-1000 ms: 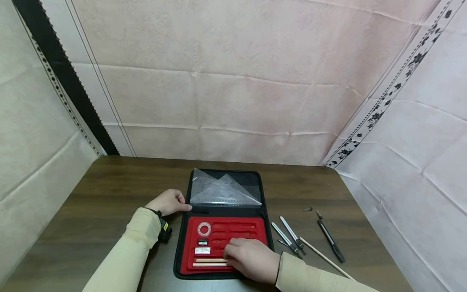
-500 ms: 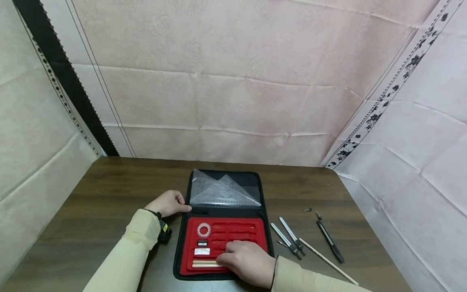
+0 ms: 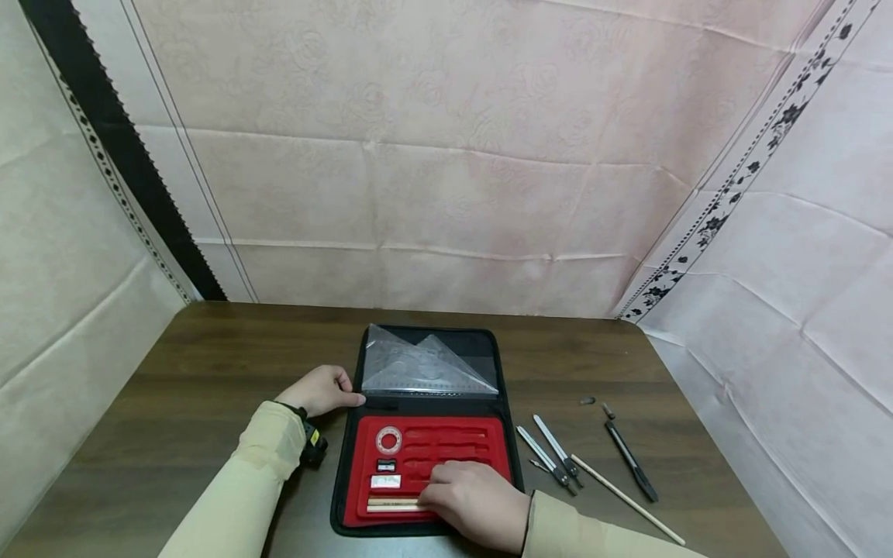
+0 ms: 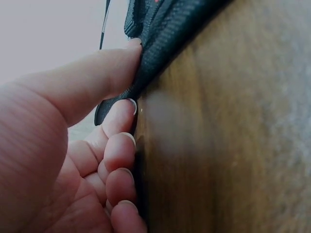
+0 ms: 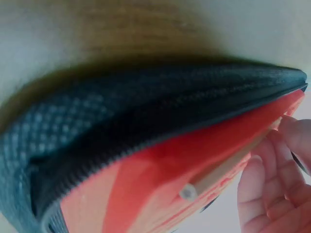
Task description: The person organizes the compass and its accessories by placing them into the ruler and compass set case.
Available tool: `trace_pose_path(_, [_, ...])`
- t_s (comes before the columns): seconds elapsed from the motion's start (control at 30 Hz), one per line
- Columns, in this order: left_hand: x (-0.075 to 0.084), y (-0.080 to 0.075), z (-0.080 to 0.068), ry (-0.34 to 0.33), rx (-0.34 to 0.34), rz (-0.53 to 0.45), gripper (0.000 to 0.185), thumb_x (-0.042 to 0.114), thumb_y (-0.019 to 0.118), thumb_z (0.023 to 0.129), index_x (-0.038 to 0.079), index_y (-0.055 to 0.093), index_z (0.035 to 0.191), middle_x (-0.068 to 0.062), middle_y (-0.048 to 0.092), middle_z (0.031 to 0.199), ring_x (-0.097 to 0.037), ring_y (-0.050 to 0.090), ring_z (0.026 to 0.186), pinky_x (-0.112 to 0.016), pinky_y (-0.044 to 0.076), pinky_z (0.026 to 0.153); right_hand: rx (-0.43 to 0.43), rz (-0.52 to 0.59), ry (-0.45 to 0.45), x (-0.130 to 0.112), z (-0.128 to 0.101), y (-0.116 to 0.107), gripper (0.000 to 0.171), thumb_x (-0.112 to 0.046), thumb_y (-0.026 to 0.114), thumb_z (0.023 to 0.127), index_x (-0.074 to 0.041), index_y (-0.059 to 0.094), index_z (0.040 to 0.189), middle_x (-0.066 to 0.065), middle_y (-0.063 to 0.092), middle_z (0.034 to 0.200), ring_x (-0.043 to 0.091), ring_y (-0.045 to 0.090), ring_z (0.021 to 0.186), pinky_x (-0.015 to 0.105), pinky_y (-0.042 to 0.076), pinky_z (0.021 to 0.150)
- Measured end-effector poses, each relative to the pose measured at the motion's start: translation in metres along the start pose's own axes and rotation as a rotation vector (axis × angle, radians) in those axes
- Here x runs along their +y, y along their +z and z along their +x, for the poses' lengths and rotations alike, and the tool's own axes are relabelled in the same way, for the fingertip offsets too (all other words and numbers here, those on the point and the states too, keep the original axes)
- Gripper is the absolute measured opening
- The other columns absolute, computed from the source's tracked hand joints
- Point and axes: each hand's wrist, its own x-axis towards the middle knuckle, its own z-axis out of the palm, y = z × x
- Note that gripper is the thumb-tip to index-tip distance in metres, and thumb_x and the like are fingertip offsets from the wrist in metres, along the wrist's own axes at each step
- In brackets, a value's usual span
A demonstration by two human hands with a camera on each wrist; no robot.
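A black zip case (image 3: pixel 337 496) lies unfolded on the table, its lower half fitted with a red tray (image 3: pixel 446 434). My left hand (image 3: pixel 326 390) pinches the case's left edge near the fold between thumb and forefinger (image 4: pixel 119 116); the other fingers curl beneath. Low in the tray lie two pale wooden pencils (image 3: pixel 391 504), side by side. Over their right part is my right hand (image 3: pixel 474 502), thumb and fingers pinching a pencil (image 5: pixel 228 162) along its length. The back of the hand hides the pencils' right ends in the head view.
Clear set squares (image 3: pixel 425 368) sit in the case lid. The tray also holds a round white ring (image 3: pixel 388 440), a small black-and-white piece (image 3: pixel 386 465) and a white eraser (image 3: pixel 386 481). To the right lie metal compasses (image 3: pixel 547 457), a thin wooden stick (image 3: pixel 628 498) and a black pen (image 3: pixel 631 461).
The pencils, spaced apart a second ago, now lie close together. My right hand has shifted slightly left and downward, then barely moved. My left hand stays at the case edge.
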Motion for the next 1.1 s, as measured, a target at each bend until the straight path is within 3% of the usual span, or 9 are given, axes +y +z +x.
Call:
trace_pose_path(0.33, [0.001,0.0,0.0,0.005,-0.008,-0.012,0.031,0.032,0.078,0.082,0.008,0.058,0.084,-0.007,0.053,0.074,-0.021,0.049,0.067,-0.032,0.038,0.058,-0.023,-0.101,-0.004,-0.003,-0.023,-0.011,0.03,-0.023,0.071,0.09,-0.023,0.068,0.12,-0.014,0.062,0.099,-0.004,0.054,0.089,0.013,0.044,0.083])
trace_pose_path(0.53, [0.001,-0.001,-0.002,0.02,0.0,-0.009,0.031,0.03,0.078,0.082,0.008,0.057,0.083,-0.006,0.053,0.072,-0.02,0.048,0.065,-0.031,0.038,0.058,-0.038,-0.086,0.048,0.002,-0.034,-0.011,0.035,-0.022,0.073,0.088,-0.025,0.067,0.122,-0.013,0.062,0.098,-0.004,0.053,0.086,0.012,0.044,0.079])
trace_pose_path(1.1, [0.0,0.0,0.0,0.021,0.002,-0.008,0.03,0.031,0.077,0.082,0.008,0.057,0.083,-0.006,0.052,0.072,-0.02,0.048,0.065,-0.031,0.038,0.057,-0.092,-0.1,0.061,0.005,-0.027,-0.004,0.046,-0.016,0.071,0.089,-0.03,0.061,0.131,-0.012,0.054,0.089,-0.001,0.045,0.078,0.01,0.039,0.07])
